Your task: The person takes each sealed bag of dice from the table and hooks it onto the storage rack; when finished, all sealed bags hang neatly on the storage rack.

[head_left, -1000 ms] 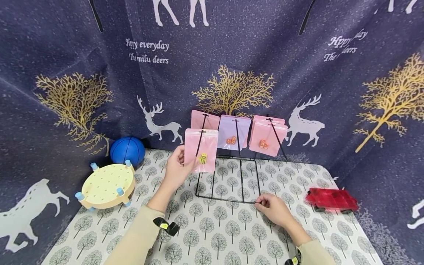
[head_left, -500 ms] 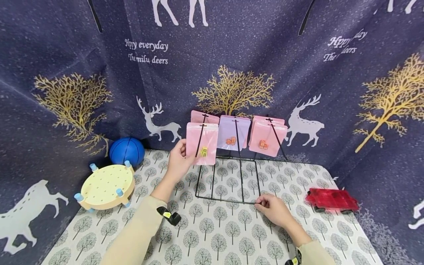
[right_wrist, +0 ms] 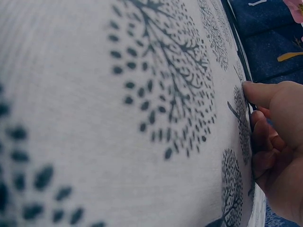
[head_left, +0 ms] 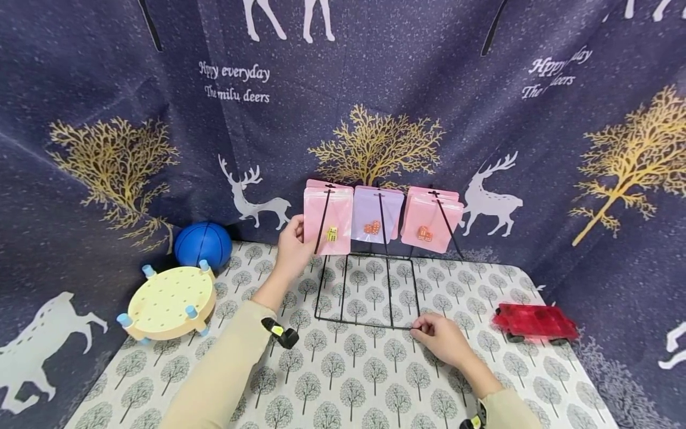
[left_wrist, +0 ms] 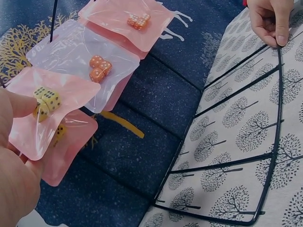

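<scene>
My left hand [head_left: 292, 247] pinches the left side of a pink zip bag [head_left: 316, 221] with yellow dice [head_left: 332, 234] in it. This bag hangs at the left hook of a black wire display rack [head_left: 390, 292], in front of another pink bag that it mostly covers. In the left wrist view the thumb presses the bag beside the dice [left_wrist: 46, 101]. Down at the rack's front right corner, my right hand [head_left: 442, 341] pinches the wire. A purple bag [head_left: 367, 205] with orange dice hangs on the middle hook, and pink bags [head_left: 418, 211] hang on the right one.
A yellow round stool [head_left: 171, 301] with blue-tipped legs lies upturned at the left, before a blue ball [head_left: 203, 245]. At the right stands a red toy car [head_left: 536, 322]. Behind the rack hangs a dark deer-print cloth [head_left: 278, 131].
My left hand has moved up and back along the left hook with the pink bag, which now covers more of the bag behind. The right hand has stayed at the rack's corner.
</scene>
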